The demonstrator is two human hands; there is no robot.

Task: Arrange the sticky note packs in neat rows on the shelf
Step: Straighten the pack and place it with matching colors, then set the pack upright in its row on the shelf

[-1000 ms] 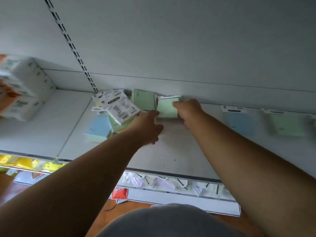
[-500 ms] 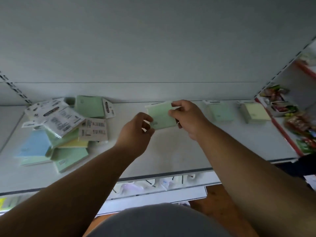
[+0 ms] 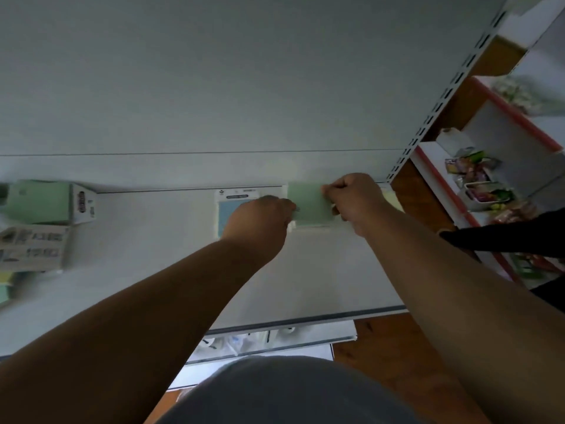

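Both hands are working at the back of the white metal shelf [image 3: 321, 270], setting a pale green square sticky note pack [image 3: 308, 206] down against the rear panel. The right hand [image 3: 356, 200] is gripping the pack's right edge, its fingers curled tight over it; the left hand [image 3: 258, 220] is closing on the left edge, though its fingers are turned away from the camera, so how firmly they are clamping is not plain. The pack is sitting between a light blue sticky note pack with a white header card [image 3: 227, 209], just beside it on the left, and a pale yellow pack [image 3: 393, 198] peeping out behind the right wrist.

Such a pack is probably handling as a light, fairly stiff little block in slick film wrap, so it is likely sliding easily on the painted shelf. Taking it by two opposite edges, as here, is looking like the safest hold for squaring it up.

Well apart at the left, a loose heap of green and printed packs [image 3: 39, 221] is waiting unsorted.
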